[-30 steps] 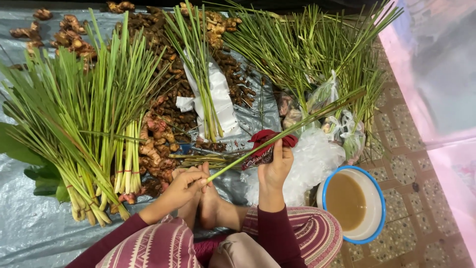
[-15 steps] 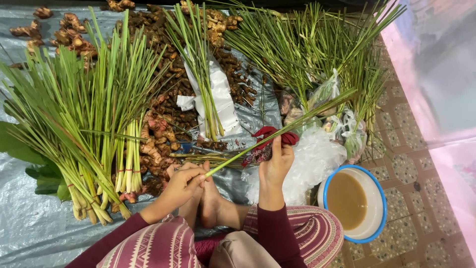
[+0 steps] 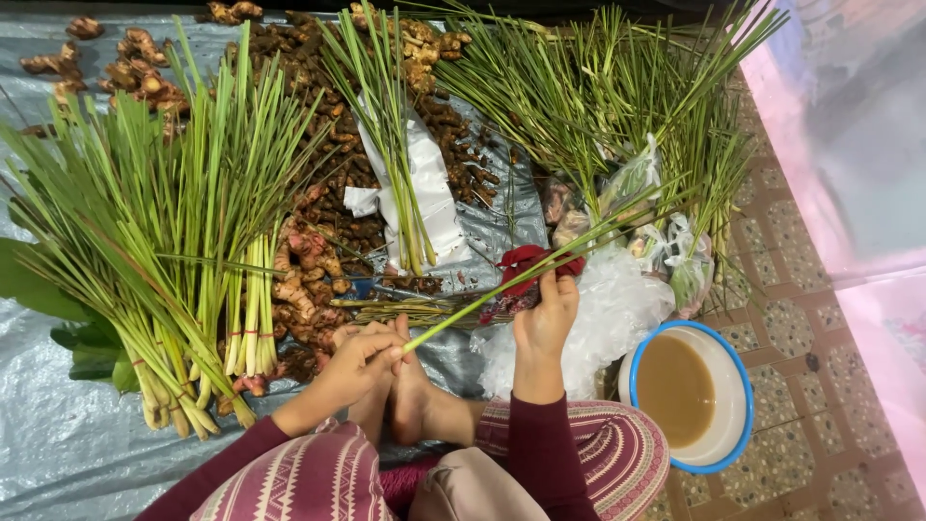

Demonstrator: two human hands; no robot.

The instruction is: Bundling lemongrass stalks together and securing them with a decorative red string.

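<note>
Little shifted since the earlier frames: lemongrass stalk still slanting from lower centre toward upper right, both hands in place. Left hand pinched shut on the stalk's pale base; right hand closed around its middle. Grey tarp, lower left corner bare, the only open room. Bundled lemongrass at left; loose heap upper right. White wrapper, oblong, at centre. Clear plastic bags right of centre. Blue-rimmed basin of brown liquid, lower right, on tiled floor.
</note>
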